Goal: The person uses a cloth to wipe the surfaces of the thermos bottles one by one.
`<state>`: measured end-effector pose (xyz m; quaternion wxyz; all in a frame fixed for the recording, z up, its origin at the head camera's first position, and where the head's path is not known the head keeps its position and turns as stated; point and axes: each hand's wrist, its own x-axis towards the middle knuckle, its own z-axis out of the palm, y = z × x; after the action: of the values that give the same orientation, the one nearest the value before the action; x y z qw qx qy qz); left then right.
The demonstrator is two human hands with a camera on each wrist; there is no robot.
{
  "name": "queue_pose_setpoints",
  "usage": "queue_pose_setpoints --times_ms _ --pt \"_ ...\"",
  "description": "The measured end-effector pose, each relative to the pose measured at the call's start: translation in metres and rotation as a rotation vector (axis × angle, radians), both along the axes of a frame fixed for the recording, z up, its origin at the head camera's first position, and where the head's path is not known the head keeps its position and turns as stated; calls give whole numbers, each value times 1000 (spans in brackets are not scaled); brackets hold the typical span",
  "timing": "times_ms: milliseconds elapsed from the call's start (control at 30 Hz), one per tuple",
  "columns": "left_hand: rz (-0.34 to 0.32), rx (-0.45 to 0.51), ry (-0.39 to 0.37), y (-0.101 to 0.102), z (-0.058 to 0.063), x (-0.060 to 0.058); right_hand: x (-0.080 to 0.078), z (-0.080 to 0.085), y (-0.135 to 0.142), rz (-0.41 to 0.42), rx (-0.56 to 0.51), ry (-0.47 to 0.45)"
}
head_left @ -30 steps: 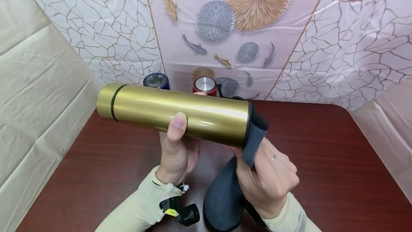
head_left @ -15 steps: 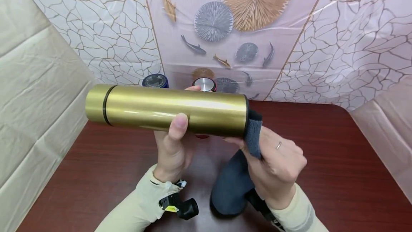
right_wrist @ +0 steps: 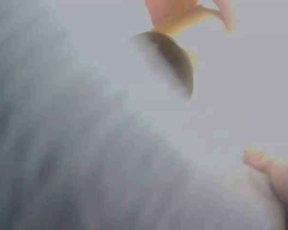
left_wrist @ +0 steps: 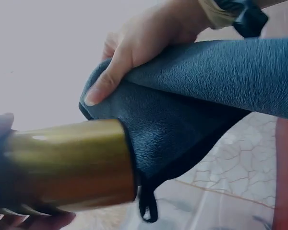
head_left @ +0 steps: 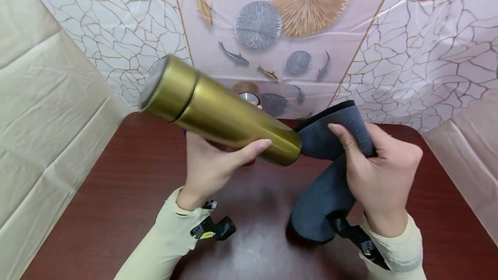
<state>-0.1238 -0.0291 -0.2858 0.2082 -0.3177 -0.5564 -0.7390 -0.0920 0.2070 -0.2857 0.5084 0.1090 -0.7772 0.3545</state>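
Observation:
A gold thermos flask [head_left: 237, 113] tilts in the air, lid end up to the left and dark base down to the right. My left hand [head_left: 212, 163] grips it from below, thumb along its near side. Pinched between the thumb and fingers of my right hand [head_left: 385, 172] is a blue-grey cloth [head_left: 320, 193] with black edging. Part of the cloth hangs below that hand, and its upper fold reaches the flask's base. In the left wrist view a small black loop dangles from the cloth [left_wrist: 216, 76] beside the base. Blur and glare wash out the right wrist view.
Behind the flask, the silver-topped cap of a red flask [head_left: 250, 97] shows; most of its body is hidden. A dark red wooden table [head_left: 116, 202] lies below, backed by a patterned curtain [head_left: 256, 25] with pale cloth walls at both sides.
The gold flask has swung from nearly level to a steep tilt, its lid end rising. My right hand has moved right and up with the cloth, opening out its fold away from the base.

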Motion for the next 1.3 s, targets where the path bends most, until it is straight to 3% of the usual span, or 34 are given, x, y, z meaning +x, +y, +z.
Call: queue_pose_setpoints --times_ms 133,233,467,567,800,1033,1300 --pt "9 -123 -66 18 -1 -11 -1 6 14 -118 28 -60" --pt "-2 -190 -125 36 -11 -25 -2 8 22 -160 17 -86" --pt "182 -489 -196 79 -40 -57 -3 11 32 -213 0 -150" --pt "226 -566 -234 90 -55 -71 -3 11 33 -210 6 -181" --pt "247 -656 -313 107 -83 -91 -4 11 33 -210 58 -222" --pt "282 -721 -393 111 -109 -99 -2 10 33 -199 85 -259" --pt "290 -718 -429 110 -120 -101 -1 7 31 -198 95 -274"
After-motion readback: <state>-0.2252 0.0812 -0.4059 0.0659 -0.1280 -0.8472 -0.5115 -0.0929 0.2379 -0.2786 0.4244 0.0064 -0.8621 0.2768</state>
